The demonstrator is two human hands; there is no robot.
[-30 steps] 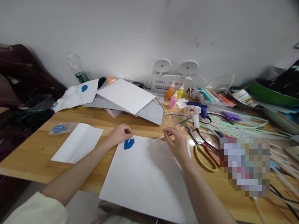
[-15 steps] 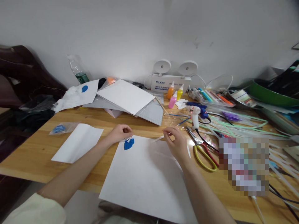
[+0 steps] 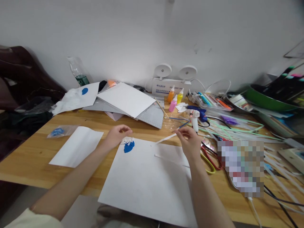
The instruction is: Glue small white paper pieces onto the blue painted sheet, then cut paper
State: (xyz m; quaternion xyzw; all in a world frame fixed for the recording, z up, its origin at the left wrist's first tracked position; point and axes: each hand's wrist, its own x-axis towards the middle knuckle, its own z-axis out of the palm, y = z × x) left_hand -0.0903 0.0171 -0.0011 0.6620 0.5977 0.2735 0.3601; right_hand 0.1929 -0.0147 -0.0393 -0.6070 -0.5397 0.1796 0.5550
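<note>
My left hand (image 3: 116,136) loosely curled beside blue patch (image 3: 129,147) and white bits (image 3: 127,140) at far left corner of white sheet (image 3: 144,186); can't tell if it grips anything. My right hand (image 3: 191,144) pinches white strip (image 3: 166,138), which slants leftward near sheet's far edge. White glue gun (image 3: 194,120) just beyond.

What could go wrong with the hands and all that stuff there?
The left hand is beside the white bits and blue patch, so a bump might smear them. The right hand, holding a white strip, looks close to the white glue gun, which could burn if it's hot. The big white sheet sticks out past the table edge, so an arm might knock it.
</note>
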